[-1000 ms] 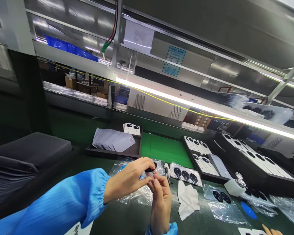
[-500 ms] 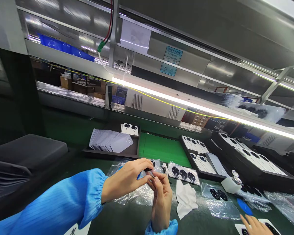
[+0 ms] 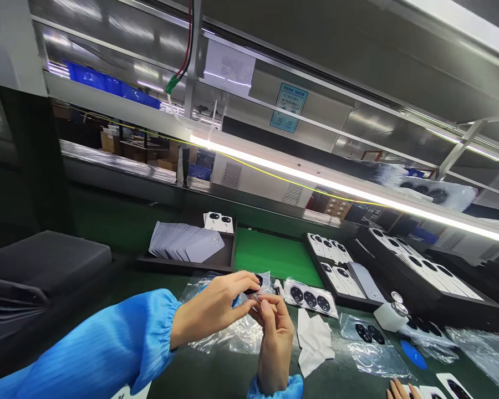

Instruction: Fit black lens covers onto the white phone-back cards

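My left hand (image 3: 216, 307), in a blue sleeve, pinches a small round black camera-lens part (image 3: 255, 281) between thumb and fingers. My right hand (image 3: 276, 338) is raised just right of it, fingertips pinched on a thin film tab at the part's edge; what it grips is too small to name. Both hands hover over crumpled clear plastic bags (image 3: 237, 332) on the dark green bench.
A dark tray (image 3: 216, 260) holds fanned grey phone back covers. Right of a green mat (image 3: 274, 255), more trays (image 3: 349, 277) hold white covers. A bag of black lens rings (image 3: 310, 298), a white cloth (image 3: 314, 338), a white dispenser bottle (image 3: 393, 316) lie nearby. Another person's fingers (image 3: 399, 390) show bottom right.
The view shifted slightly. My hands stayed pinched together on the lens part, the right fingers working at its edge. The other person's hand at bottom right drew back toward the frame edge.
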Available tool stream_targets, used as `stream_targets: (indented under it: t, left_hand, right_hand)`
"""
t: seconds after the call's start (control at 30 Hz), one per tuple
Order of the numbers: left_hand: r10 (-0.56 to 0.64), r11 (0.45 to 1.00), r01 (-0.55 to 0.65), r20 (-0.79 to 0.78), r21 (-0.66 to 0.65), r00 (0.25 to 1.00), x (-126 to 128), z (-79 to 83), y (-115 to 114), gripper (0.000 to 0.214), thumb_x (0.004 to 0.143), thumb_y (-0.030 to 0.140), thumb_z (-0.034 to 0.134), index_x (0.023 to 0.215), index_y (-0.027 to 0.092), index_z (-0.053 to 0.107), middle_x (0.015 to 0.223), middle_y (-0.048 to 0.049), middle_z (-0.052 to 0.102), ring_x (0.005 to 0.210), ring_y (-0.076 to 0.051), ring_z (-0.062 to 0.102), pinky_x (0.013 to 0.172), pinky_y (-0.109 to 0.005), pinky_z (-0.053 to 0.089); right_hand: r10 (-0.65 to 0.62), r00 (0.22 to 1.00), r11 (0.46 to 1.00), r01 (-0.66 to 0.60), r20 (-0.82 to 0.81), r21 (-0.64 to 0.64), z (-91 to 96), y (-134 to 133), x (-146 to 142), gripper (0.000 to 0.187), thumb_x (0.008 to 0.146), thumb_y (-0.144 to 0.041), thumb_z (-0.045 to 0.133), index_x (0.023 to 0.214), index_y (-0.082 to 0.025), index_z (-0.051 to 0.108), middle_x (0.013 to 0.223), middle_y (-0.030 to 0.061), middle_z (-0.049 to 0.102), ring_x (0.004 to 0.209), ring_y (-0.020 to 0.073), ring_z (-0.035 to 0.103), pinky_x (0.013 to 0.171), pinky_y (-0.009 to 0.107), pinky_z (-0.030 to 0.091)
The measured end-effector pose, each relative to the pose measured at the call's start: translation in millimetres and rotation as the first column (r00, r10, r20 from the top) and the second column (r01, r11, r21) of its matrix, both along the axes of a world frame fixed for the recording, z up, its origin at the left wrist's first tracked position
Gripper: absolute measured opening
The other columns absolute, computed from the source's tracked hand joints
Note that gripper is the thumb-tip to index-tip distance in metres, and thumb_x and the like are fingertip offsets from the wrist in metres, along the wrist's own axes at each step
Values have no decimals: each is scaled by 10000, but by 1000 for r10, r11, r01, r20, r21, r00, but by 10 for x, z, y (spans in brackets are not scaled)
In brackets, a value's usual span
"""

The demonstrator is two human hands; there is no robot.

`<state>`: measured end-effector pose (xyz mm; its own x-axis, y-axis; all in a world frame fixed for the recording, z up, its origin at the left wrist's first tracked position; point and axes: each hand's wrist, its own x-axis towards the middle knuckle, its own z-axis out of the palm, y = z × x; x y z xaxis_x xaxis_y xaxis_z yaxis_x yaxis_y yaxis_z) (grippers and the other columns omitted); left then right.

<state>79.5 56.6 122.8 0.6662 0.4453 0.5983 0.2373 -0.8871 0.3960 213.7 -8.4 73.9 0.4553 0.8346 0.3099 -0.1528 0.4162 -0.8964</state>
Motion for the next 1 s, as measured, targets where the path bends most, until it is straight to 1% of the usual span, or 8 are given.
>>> stream_targets:
  t: [0.17, 0.23, 0.37, 0.47, 0.63, 0.77, 0.87, 1.0]
  left_hand:
    - [4, 997, -6, -17, -79, 1000, -10, 28, -23, 227, 864, 179, 470, 1043, 199, 607, 1104, -56, 699, 1084, -226, 636, 880, -304, 539]
    - [7, 993, -10, -21, -115, 1000, -16, 50, -37, 210, 871, 195, 458, 1014, 202, 612, 1135, -60, 694, 1084, -233, 637, 882, -315, 538]
    - [3, 991, -10, -47, -136, 999, -22, 63, -31, 188, 869, 195, 474, 978, 205, 626, 1206, -69, 669, 1099, -234, 632, 897, -319, 527]
    - [14, 991, -22, -63, -130, 998, -26, 52, -15, 212, 869, 177, 476, 998, 203, 642, 1210, -71, 670, 1102, -234, 632, 897, -318, 527]
    - [18, 992, -27, -75, -124, 997, -43, 57, -15, 239, 886, 183, 458, 996, 183, 670, 1171, -80, 689, 1074, -245, 647, 889, -316, 529]
    - [15, 994, -23, -69, -110, 998, -51, 54, -10, 254, 902, 201, 436, 996, 182, 672, 1123, -75, 707, 1040, -242, 662, 865, -302, 538]
    - [12, 995, -18, -56, -100, 998, -47, 34, 7, 260, 901, 188, 423, 989, 176, 667, 1088, -79, 714, 1029, -243, 664, 855, -298, 539]
    - [-4, 993, 1, -34, -114, 999, -47, 18, 22, 258, 906, 185, 402, 935, 180, 658, 1081, -77, 710, 1049, -234, 649, 883, -301, 523]
  right_hand:
    - [-36, 999, 999, 37, 15, -20, 57, 8, -15, 300, 710, -484, 712, 740, -186, 695, 791, 32, 700, 793, 197, 674, 708, 320, 591]
    - [-54, 998, 998, 55, 29, -36, 74, 5, -21, 308, 696, -491, 718, 727, -185, 704, 825, 44, 702, 830, 216, 674, 705, 325, 593]
    - [-46, 994, 996, 53, 95, -70, 56, 2, -23, 274, 732, -468, 695, 773, -200, 734, 1072, 80, 678, 1016, 264, 631, 752, 331, 586]
    - [-38, 990, 996, 49, 137, -79, 27, 5, -19, 272, 743, -463, 686, 768, -197, 738, 1181, 94, 645, 1060, 274, 613, 805, 339, 568]
    - [-43, 976, 996, 59, 215, -66, 29, 9, -33, 259, 765, -460, 661, 760, -210, 730, 1187, 90, 649, 1084, 266, 601, 833, 327, 542]
    - [-110, 944, 990, 133, 311, -53, 60, 6, -62, 271, 765, -466, 644, 724, -208, 716, 1146, 91, 669, 1070, 270, 605, 860, 353, 515]
    - [-154, 911, 982, 184, 383, -42, 73, 3, -71, 249, 758, -447, 643, 705, -215, 717, 1089, 84, 695, 1056, 262, 614, 884, 344, 491]
    - [-196, 890, 976, 218, 411, -7, 66, 6, -70, 227, 760, -424, 636, 703, -222, 721, 1048, 75, 712, 1034, 257, 624, 867, 331, 491]
